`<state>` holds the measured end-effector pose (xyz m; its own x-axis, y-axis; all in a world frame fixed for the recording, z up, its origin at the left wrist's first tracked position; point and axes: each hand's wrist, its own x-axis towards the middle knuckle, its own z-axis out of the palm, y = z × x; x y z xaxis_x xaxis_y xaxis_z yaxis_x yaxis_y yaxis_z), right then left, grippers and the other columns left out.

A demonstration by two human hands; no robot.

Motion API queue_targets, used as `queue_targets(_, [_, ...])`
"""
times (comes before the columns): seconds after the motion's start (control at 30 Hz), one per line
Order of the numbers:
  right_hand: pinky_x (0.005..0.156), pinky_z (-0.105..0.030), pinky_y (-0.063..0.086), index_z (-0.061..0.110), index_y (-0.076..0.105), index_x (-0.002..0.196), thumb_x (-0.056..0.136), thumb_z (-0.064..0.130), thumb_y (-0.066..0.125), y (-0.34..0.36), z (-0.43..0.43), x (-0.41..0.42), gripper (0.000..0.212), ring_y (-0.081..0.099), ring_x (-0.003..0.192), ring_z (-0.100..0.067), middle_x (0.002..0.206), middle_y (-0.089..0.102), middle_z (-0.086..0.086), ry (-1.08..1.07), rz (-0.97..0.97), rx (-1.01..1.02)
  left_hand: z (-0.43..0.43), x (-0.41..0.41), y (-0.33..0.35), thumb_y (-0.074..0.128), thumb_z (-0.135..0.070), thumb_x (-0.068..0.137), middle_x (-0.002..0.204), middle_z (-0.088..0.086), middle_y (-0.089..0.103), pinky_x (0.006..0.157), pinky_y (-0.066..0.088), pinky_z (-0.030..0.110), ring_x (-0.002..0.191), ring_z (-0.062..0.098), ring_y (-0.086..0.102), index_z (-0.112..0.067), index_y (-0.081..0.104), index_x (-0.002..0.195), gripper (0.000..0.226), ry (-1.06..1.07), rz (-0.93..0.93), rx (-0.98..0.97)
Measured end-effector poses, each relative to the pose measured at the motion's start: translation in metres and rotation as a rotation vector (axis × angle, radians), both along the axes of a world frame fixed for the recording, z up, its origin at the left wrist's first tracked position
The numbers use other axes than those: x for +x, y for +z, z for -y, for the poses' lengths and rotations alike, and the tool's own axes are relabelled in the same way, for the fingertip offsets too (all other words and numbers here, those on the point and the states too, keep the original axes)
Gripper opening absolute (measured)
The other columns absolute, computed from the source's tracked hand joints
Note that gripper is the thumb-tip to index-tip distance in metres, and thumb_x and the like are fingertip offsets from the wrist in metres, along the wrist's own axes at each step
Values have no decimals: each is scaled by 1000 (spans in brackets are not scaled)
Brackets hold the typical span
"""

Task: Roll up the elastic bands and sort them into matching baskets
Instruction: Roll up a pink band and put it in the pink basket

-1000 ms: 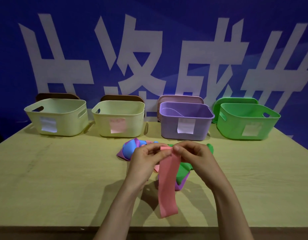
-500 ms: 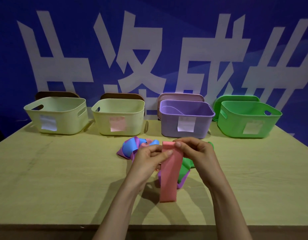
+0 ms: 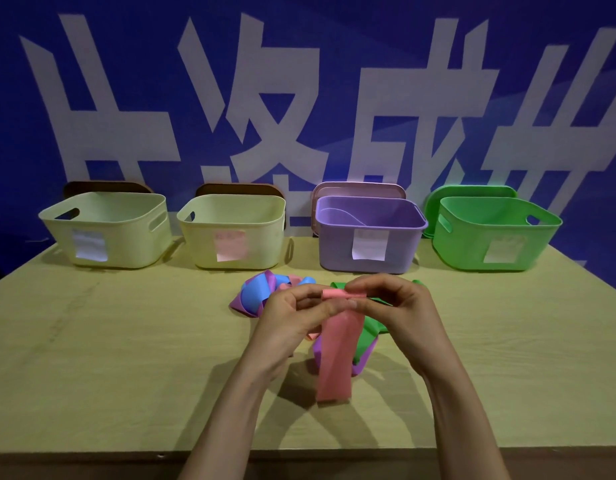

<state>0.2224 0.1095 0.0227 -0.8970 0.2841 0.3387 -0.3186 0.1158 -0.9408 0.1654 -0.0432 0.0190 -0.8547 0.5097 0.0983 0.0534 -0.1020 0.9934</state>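
Since a second ago the top end of the pink band (image 3: 337, 355) has been turned over into a small tight roll, and the loose tail hanging below it is shorter. Both hands are raised above the middle of the surface (image 3: 126, 358). The left hand (image 3: 292, 317) and the right hand (image 3: 393, 306) meet at the roll, their fingers (image 3: 379, 284) curled in and pinching it from either side. The rest of the band hangs straight down, with its lower end at or just above the wood; I cannot tell whether it touches.

Behind and under the hands lies a loose pile of bands: a blue band (image 3: 254, 292) and a purple band (image 3: 244, 306) to the left, a green band (image 3: 368, 336) to the right.

Four baskets stand in a row along the far edge: a cream basket (image 3: 126, 244), a second cream basket with a pink label (image 3: 202, 244), a purple basket (image 3: 400, 251) and a green basket (image 3: 466, 251).
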Motion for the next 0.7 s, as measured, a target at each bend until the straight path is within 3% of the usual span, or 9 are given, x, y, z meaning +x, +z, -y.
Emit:
queue_targets(0.13, [74, -17, 52, 10, 71, 94, 71, -7, 74, -1, 1, 1, 28, 68, 84, -7, 86, 74, 1, 34, 3, -6, -3, -2, -1, 72, -28, 68, 82, 5, 74, 74, 54, 29, 79, 13, 70, -11, 73, 89, 27, 66, 29, 59])
queue_targets(0.2, [76, -19, 53, 11, 68, 106, 74, 10, 73, -1, 0, 2, 33, 68, 87, -10, 90, 73, -2, 41, 24, -23, -3, -2, -1, 73, -20, 72, 82, 1, 75, 70, 54, 22, 79, 11, 70, -12, 73, 89, 19, 72, 10, 74])
queue_targets(0.27, [76, -19, 52, 12, 69, 105, 76, 23, 68, -2, -1, 1, 31, 67, 87, -11, 89, 73, -3, 27, 68, 14, -1, -4, -3, 74, -17, 73, 84, 0, 75, 74, 55, 24, 82, 11, 70, -13, 73, 89, 17, 88, -19, 52])
queue_targets(0.37, [74, -22, 53, 12, 73, 87, 85, 13, 66, -4, -1, -2, 8, 66, 80, -11, 85, 73, -5, -1, 83, 117, 0, -5, -5, 76, -14, 74, 86, 0, 75, 84, 54, 30, 86, 10, 69, -22, 76, 83, 11, 116, -81, 12])
queue_targets(0.5, [75, -30, 52, 12, 74, 81, 83, 9, 68, -7, 2, -5, 8, 65, 77, -12, 82, 73, -6, -30, 60, 91, -1, -6, -8, 75, -12, 75, 84, -5, 75, 84, 55, 31, 85, 8, 69, -27, 76, 75, 15, 139, -121, 5])
queue_targets(0.6, [77, -35, 52, 11, 74, 82, 83, 9, 68, -9, 4, -6, 7, 64, 77, -14, 83, 73, -8, -41, 51, 66, -1, -7, -7, 75, -17, 75, 88, -1, 75, 85, 55, 36, 89, 13, 69, -20, 75, 86, 12, 119, -83, 1])
queue_targets(0.7, [73, -27, 51, 13, 74, 83, 85, 9, 66, -10, 5, -7, 9, 63, 77, -10, 82, 73, -4, -42, 50, 39, -1, -8, -10, 75, -24, 71, 91, 3, 74, 78, 55, 31, 87, 15, 69, -17, 70, 100, 30, 63, 16, 14])
